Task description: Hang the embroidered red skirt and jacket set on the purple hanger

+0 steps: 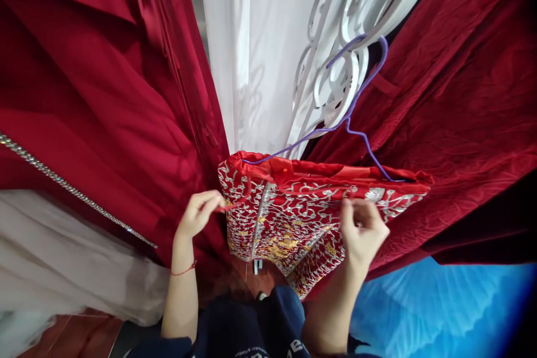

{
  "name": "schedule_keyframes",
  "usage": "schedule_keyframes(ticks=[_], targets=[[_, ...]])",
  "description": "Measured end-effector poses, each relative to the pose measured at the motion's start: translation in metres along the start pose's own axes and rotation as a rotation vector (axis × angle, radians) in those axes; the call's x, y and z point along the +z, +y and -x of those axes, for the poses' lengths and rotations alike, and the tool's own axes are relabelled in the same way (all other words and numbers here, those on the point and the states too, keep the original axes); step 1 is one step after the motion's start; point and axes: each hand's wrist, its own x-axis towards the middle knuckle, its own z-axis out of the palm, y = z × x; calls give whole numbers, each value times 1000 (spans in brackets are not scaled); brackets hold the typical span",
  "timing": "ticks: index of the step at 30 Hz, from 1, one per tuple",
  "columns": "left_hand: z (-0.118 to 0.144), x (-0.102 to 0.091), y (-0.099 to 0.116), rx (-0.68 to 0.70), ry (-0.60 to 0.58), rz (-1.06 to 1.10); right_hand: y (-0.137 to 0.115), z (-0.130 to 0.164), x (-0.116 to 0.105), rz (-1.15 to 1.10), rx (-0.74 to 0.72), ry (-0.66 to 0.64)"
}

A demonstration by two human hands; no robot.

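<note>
A red garment (289,218) with silver and gold embroidery hangs in front of me from a purple wire hanger (356,100). The hanger's lower ends go into its red satin top edge. On the left side, my left hand (201,212) pinches a thin red cord (229,208) that runs toward the garment. My right hand (363,226) is closed in a pinch near the upper right of the embroidered front. A small bit of red shows at its fingertips, probably cord, but I cannot make it out for certain. The fingers of both hands are bent.
The hanger hooks onto a white scrollwork metal stand (335,78). Plain dark red cloth (104,84) hangs at left, with a glittering trim (79,193). Textured red cloth (461,95) hangs at right, above bright blue fabric (436,307). White drapery (264,56) hangs behind.
</note>
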Motion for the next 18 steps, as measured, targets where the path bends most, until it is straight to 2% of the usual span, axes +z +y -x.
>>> schedule_keyframes(ticks=[1,2,3,6,7,9,12,15,18], targets=[[-2,8,6,0,-148,-19,-12,5,7,-12,-38,-130],[-5,17,11,5,-198,-38,-26,10,15,-39,-66,-225],[-9,26,16,7,-160,-49,-41,15,24,-79,-79,-304],[-25,52,27,-35,133,47,-78,27,53,-184,-44,-446],[-31,59,31,-61,192,122,-87,29,63,-200,-16,-469],[-42,68,38,-113,228,256,-99,28,78,-194,42,-486],[-51,76,47,-193,153,330,-106,23,91,-108,82,-428],[-54,84,51,-264,113,315,-107,18,92,-21,64,-323],[-56,94,49,-229,199,270,-105,18,88,-78,35,-342]])
